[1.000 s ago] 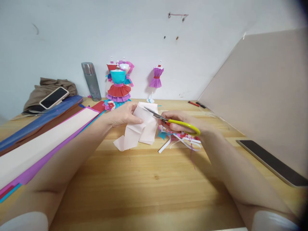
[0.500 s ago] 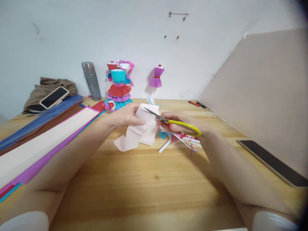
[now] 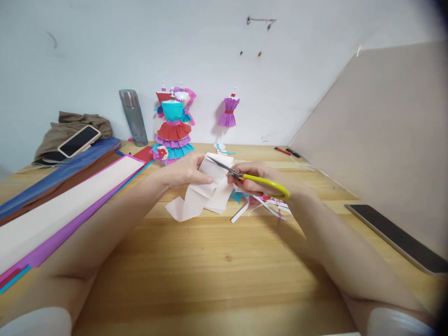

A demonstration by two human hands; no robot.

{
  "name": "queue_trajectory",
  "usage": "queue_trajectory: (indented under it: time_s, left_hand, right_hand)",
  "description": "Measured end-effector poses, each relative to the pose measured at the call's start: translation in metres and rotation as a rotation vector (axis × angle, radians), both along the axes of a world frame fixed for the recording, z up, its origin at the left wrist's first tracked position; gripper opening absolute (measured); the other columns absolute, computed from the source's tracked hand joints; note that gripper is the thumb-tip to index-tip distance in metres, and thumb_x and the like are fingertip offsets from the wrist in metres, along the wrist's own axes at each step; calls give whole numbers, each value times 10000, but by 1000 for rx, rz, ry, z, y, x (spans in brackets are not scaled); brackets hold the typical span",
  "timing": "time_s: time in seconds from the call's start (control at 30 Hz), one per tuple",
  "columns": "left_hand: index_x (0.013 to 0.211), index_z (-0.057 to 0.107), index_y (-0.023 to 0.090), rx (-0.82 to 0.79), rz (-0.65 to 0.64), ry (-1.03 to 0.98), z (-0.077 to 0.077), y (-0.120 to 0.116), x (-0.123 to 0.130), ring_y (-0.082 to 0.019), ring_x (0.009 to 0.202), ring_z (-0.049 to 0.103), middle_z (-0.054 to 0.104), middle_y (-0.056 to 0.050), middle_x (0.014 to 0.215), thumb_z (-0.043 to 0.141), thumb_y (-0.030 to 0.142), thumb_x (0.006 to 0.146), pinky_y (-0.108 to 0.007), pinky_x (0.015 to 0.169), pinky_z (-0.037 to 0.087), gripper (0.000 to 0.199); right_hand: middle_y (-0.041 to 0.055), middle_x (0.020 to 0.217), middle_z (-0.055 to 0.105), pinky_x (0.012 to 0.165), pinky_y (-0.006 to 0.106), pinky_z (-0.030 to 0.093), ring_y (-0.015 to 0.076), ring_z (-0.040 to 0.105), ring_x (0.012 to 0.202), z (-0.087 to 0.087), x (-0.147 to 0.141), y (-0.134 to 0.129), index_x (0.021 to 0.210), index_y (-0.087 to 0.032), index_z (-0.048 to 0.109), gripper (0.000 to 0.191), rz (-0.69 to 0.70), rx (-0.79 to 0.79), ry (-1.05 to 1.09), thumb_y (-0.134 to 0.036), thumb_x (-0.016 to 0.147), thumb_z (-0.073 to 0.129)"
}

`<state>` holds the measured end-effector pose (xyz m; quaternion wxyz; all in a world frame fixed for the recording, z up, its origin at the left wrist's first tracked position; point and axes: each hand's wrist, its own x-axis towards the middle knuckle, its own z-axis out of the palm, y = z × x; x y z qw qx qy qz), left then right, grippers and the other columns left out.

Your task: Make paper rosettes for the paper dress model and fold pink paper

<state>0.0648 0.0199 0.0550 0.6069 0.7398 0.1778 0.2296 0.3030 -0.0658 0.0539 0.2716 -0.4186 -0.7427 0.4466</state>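
Between the thumb and fingers of my left hand [image 3: 189, 171] is a folded pale pink paper [image 3: 220, 192], its loose end curling down to the table on the left. My right hand [image 3: 257, 176] is closed around yellow-handled scissors [image 3: 266, 183]. The scissor blades point left and lie across the upper part of the paper, looking nearly closed. Just below my right hand, thin white strips [image 3: 240, 213] and blue and pink scraps [image 3: 236, 196] rest on the wooden table [image 3: 196, 275].
Small mannequins in coloured paper dresses [image 3: 173, 126] and one in purple [image 3: 228, 112] stand by the wall. At left are a bottle [image 3: 134, 119], long paper sheets [image 3: 70, 200], brown cloth [image 3: 77, 122] and a phone [image 3: 80, 141]. A dark tablet [image 3: 395, 238] lies right.
The paper's upper part and my left hand have shifted slightly right and down. The scissors have moved a little left, with their blades closer together.
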Motion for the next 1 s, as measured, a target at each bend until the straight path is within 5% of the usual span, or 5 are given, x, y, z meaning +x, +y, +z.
queue_trajectory:
  time_s: [0.17, 0.77, 1.0]
  left_hand:
    - [937, 695, 128, -18, -2, -11, 1, 1, -1, -174, 767, 643, 719, -37, 864, 789, 157, 533, -265, 681, 486, 416]
    - [969, 729, 109, 5, -33, 6, -2, 0, 1, -197, 793, 665, 741, -59, 881, 767, 161, 548, -272, 692, 512, 426]
    - [1233, 702, 160, 70, -47, 43, -3, 4, 0, -203, 872, 681, 757, -60, 1027, 738, 121, 574, -271, 721, 513, 661]
  right_hand:
    - [16, 798, 564, 453, 215, 421, 115, 502, 588, -2, 2, 1, 1012, -198, 630, 403, -42, 15, -42, -563, 846, 667]
    - [-43, 711, 476, 435, 200, 403, 78, 445, 515, 2, -4, -1, 960, -183, 603, 401, -21, -28, -27, -537, 809, 715]
    - [-33, 713, 491, 429, 223, 444, 95, 450, 509, 4, -5, -3, 973, -200, 595, 470, -13, -49, -48, -619, 790, 703]
